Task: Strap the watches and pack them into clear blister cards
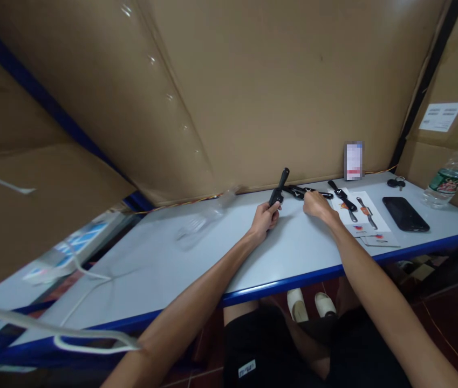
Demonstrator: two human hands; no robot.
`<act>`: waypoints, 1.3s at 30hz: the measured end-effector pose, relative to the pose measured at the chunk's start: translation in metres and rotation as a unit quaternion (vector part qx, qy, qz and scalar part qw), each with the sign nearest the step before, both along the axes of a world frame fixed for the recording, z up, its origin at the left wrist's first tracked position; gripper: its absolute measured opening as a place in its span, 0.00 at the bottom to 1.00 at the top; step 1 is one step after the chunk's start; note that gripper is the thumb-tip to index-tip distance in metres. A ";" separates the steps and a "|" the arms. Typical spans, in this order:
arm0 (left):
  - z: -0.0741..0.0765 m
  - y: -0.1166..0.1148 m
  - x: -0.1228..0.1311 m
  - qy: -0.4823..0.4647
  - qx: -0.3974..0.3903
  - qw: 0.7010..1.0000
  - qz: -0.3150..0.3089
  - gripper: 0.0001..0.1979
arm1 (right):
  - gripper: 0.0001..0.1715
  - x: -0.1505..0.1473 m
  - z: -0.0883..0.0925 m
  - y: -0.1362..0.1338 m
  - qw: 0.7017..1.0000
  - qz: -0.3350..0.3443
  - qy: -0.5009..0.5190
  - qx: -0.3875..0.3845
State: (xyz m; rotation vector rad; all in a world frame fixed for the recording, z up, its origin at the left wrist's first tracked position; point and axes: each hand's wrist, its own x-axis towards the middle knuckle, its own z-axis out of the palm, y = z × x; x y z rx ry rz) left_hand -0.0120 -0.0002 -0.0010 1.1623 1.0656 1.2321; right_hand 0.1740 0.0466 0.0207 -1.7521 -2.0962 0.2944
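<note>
My left hand (266, 218) is wrapped round the lower part of a black spokeshave (280, 186), holding it tilted up above the table with one handle pointing away. To its right, my right hand (316, 205) has its fingers pressed together at a small pile of black spokeshaves (295, 192) near the cardboard wall. What its fingertips pinch is partly hidden by the hand. Another black spokeshave (342, 196) lies on printed sheets (374, 214) that show pictures of such tools.
A dark phone (405, 213), keys (396, 183) and a water bottle (449, 175) occupy the table's right side. A second phone (354, 161) leans against the cardboard wall (261, 97). Clear plastic packaging (208, 215) lies left of my hands. A white cable (50, 327) crosses the lower left.
</note>
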 end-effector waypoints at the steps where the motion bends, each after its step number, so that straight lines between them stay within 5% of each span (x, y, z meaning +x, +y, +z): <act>1: 0.000 0.000 0.000 0.000 0.003 1.000 -0.002 0.13 | 0.17 -0.001 0.001 -0.001 1.000 0.006 -0.014 0.001; 7: -0.001 0.000 0.001 0.011 0.011 1.000 0.020 0.15 | 0.16 -0.005 0.000 -0.006 1.000 -0.010 -0.022 0.013; 11: -0.001 0.001 0.001 0.002 0.003 1.000 0.021 0.15 | 0.09 -0.008 0.005 -0.002 0.993 -0.009 0.104 0.045; 16: -0.002 0.003 0.001 -0.012 -0.009 0.999 0.032 0.15 | 0.06 -0.022 0.014 -0.006 0.913 0.065 0.404 0.005; 19: -0.002 0.003 0.000 -0.007 -0.015 0.999 0.030 0.15 | 0.03 -0.034 0.013 -0.011 0.885 0.106 0.453 0.002; 30: -0.002 0.002 0.003 -0.003 -0.036 0.999 0.016 0.12 | 0.05 -0.044 0.007 -0.018 0.963 0.120 0.183 0.156; 35: 0.002 0.000 0.003 -0.025 -0.057 0.997 -0.034 0.12 | 0.13 -0.041 0.018 -0.030 0.963 0.187 -0.009 0.195; 39: 0.005 -0.001 -0.001 -0.038 -0.067 0.993 -0.084 0.11 | 0.15 -0.040 0.020 -0.028 0.965 0.203 -0.055 0.159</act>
